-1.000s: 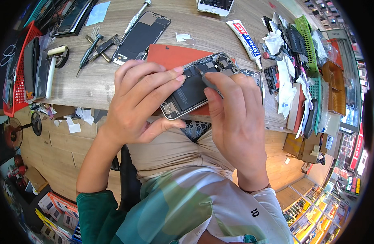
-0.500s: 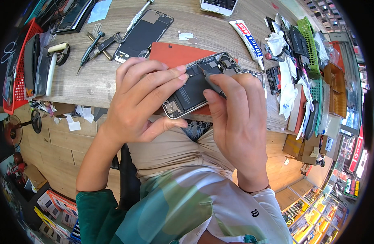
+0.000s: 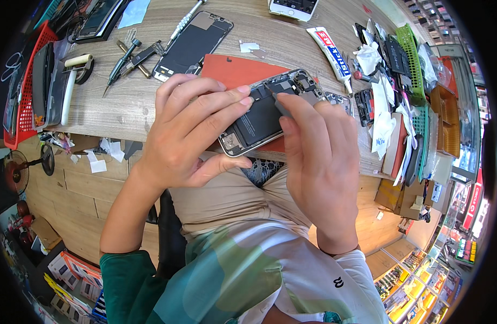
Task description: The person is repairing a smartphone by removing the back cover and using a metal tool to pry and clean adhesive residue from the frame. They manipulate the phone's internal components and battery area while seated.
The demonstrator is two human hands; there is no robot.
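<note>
An opened phone (image 3: 263, 117), its dark battery and inner parts showing, is tilted over the near table edge above an orange-red mat (image 3: 221, 67). My left hand (image 3: 186, 127) grips its left end, fingers across the top side and thumb along the lower edge. My right hand (image 3: 321, 146) pinches a dark slim pointed tool (image 3: 281, 106) over the phone. The tool's tip is at the inner parts beside the battery; whether it touches them is hard to tell. A detached phone screen (image 3: 197, 43) lies beyond my left hand.
A screwdriver (image 3: 120, 66) and small metal parts lie at left, near a red basket (image 3: 27, 92). A white-and-blue glue tube (image 3: 332, 56) is at right, before papers and a green basket (image 3: 409, 54). Another phone (image 3: 293, 7) sits at the far edge.
My right hand has shifted slightly right, with its fingers lower over the tool. My left hand keeps its grip on the phone, and the view has moved a little.
</note>
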